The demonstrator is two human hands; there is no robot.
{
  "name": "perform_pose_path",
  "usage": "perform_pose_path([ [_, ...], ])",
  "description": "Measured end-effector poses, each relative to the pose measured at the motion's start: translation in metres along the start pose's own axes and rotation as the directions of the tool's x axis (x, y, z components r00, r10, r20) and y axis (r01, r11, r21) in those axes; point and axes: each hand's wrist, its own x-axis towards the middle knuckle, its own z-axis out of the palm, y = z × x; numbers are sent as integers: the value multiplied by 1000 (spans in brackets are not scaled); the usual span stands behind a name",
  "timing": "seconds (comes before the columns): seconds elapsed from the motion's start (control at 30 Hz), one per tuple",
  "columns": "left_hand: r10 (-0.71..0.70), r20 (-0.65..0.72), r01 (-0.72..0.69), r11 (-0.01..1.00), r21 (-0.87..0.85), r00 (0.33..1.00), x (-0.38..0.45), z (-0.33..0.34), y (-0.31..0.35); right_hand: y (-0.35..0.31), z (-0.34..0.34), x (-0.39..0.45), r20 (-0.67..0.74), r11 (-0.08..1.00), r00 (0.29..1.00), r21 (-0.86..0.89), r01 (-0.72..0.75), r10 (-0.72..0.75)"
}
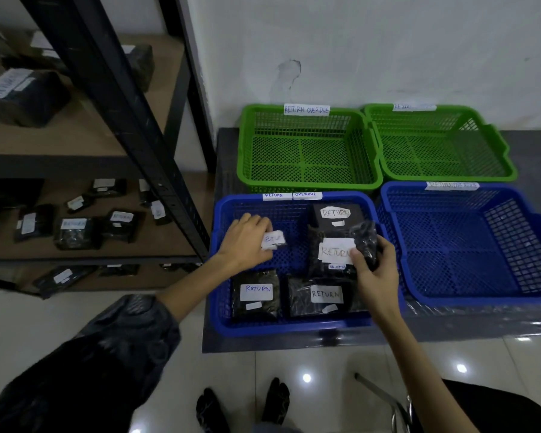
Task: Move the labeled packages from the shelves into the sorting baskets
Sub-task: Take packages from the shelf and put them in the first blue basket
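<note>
Shelving unit (113,126) placed left of four baskets; packages (75,232) laid on shelves. Near-left basket (219,307) filled with four packages (325,295); other three baskets (469,242) set behind, right.

- white wall (388,42), scuff mark (289,71) on it, well above the fingers
- glossy tiled floor (294,364) with light glare spots, below the fingers
- dark mat (294,342), near edge just below the fingers
- two dark-socked feet (241,404) at bottom
- metal chair frame (384,398) bottom right
</note>
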Motion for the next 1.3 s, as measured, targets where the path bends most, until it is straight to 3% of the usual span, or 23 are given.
perform_pose_path([
  [0.17,-22,120,-19,944,329,992,-28,-6,-19,-19,34,-3,44,969,994,-222,111,-104],
  [0.3,-72,180,-2,925,380,981,-22,-4,-14,-16,67,2,98,921,984,-349,175,-150],
  [0.4,-91,227,-6,919,395,970,-18,-3,-14,-14,83,8,121,892,988,-430,139,-96],
  [0.6,-54,229,-48,907,419,972,-17,5,-15,-18,96,14,175,803,981,-570,172,-86],
  [0.83,-33,235,-63,919,389,972,-12,0,-21,-27,108,3,-37,961,998,-276,31,-43],
  [1.0,0,224,-95,906,412,975,-17,5,-18,-17,110,-2,5,962,995,-255,-100,104],
  [1.13,-25,230,-70,916,395,973,-17,4,-17,-16,102,-1,52,956,992,-276,-99,118],
  [1.3,-84,239,-8,933,359,968,-17,6,-13,-19,111,-6,-42,977,981,-89,-195,192],
])
